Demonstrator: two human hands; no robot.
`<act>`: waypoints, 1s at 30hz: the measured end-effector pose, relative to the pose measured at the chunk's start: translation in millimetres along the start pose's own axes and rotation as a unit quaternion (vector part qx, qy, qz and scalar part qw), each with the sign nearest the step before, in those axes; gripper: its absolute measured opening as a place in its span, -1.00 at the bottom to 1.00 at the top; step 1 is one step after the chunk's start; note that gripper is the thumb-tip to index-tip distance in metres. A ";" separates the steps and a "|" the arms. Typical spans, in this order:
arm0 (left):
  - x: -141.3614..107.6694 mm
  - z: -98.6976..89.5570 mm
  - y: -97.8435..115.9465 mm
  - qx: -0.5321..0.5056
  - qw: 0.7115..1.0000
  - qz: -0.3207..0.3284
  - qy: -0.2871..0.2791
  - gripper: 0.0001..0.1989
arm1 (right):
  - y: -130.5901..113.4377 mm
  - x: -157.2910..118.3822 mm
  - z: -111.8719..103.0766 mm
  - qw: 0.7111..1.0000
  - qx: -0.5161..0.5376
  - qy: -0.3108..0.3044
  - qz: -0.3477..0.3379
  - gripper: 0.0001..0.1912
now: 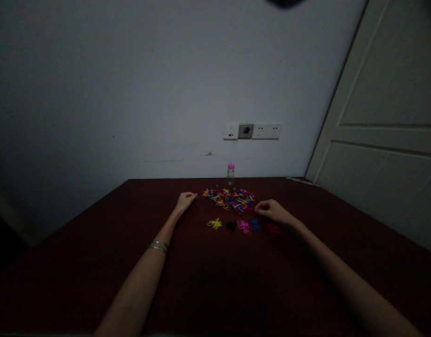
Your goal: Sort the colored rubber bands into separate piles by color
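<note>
A mixed heap of small coloured rubber bands (231,198) lies on the dark red table. My right hand (271,210) is at the heap's right edge, thumb and fingertips pinched on what looks like a reddish-pink rubber band (250,208). To the left of the heap, my left hand (185,201) rests low over the table, fingers closed together; whatever may be between them is too small to tell. Nearer to me sit separate small piles: yellow bands (214,223), black bands (231,226), pink bands (244,226), blue bands (255,224) and red bands (273,228), the last beside my right wrist.
Behind the heap stands a clear bottle with a pink cap (230,174). The table (215,285) meets a pale wall bearing socket plates (252,131). A white panelled door (383,121) rises on the right. A flat strip (302,181) lies at the back right corner.
</note>
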State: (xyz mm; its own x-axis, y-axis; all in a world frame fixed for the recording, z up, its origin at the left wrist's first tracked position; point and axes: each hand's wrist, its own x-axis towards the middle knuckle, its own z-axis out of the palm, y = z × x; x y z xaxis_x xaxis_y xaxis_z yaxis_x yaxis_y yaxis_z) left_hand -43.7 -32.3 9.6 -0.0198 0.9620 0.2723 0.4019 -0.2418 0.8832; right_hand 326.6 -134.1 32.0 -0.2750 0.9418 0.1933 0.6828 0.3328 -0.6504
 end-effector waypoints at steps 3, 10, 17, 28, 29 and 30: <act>-0.7 0.7 0.1 0.020 1.000 0.021 -0.001 -0.68 | -13.5 6.9 4.0 0.999 -0.023 -0.042 -0.022 -0.76; 0.4 3.2 -4.4 0.043 0.998 0.040 -0.008 -0.66 | -31.3 18.5 19.0 0.991 -0.089 -0.088 -0.048 -0.74; -2.6 2.7 -0.7 0.049 0.998 0.048 -0.016 -0.66 | -31.2 25.6 31.9 0.991 -0.100 -0.079 -0.046 -0.79; -6.2 2.0 6.1 0.066 0.996 0.058 -0.008 -0.61 | -20.6 29.6 33.1 0.985 -0.120 -0.037 -0.114 -0.87; -6.3 2.1 6.0 0.068 0.996 0.057 -0.006 -0.61 | -19.9 29.2 32.9 0.985 -0.119 -0.036 -0.117 -0.87; -6.3 2.3 5.7 0.069 0.996 0.055 -0.005 -0.61 | -19.5 28.7 32.7 0.985 -0.118 -0.036 -0.119 -0.87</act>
State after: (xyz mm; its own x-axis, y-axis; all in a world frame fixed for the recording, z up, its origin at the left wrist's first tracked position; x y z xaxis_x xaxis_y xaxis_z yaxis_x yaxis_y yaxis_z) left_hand -39.2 -39.4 12.0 0.0402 0.9317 0.3611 0.5223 -0.3277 0.7873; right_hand 283.2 -115.1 26.2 -0.4882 0.8326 0.2615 0.7295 0.5538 -0.4015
